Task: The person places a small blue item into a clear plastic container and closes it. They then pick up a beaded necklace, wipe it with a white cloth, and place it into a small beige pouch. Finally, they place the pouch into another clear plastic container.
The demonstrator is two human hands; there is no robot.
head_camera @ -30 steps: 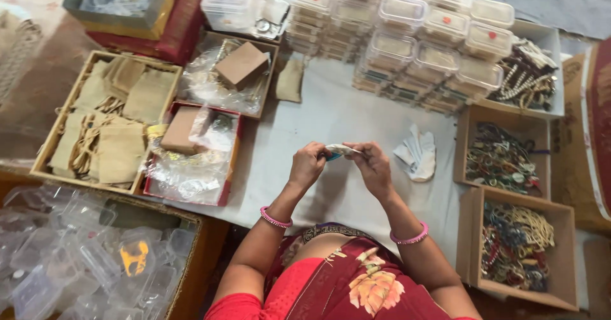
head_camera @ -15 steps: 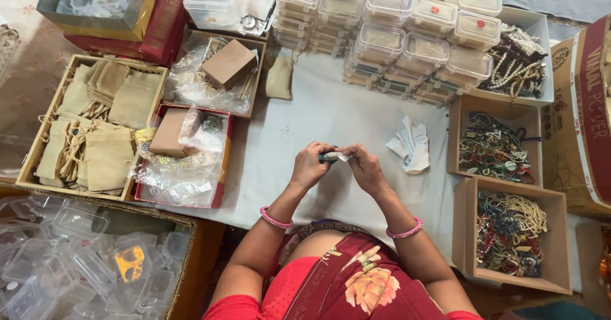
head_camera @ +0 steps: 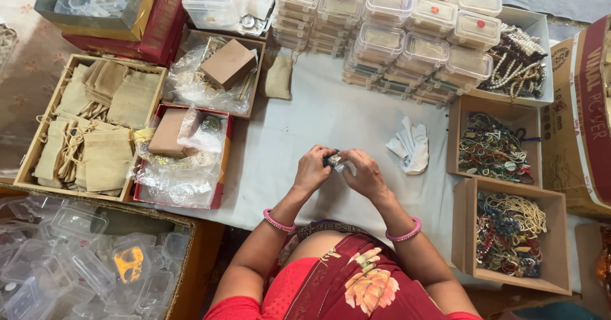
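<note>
Looking down, I see my left hand (head_camera: 312,169) and right hand (head_camera: 364,175) meeting over the pale bench (head_camera: 318,116), fingers (head_camera: 331,156) of both pinched together on a small dark item (head_camera: 333,161); what it is, I cannot tell. Just right of the hands lies a crumpled white cloth (head_camera: 410,145). Beyond it sit two cardboard boxes of beaded strings (head_camera: 499,148). Farthest off, stacked clear lidded containers (head_camera: 394,30) line the bench's back edge.

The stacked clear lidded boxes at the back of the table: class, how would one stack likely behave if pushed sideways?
The stacked clear boxes look like thin, light plastic, so they would probably slide easily. Standing several high, a stack would likely topple or shed lids rather than move as one.
</note>
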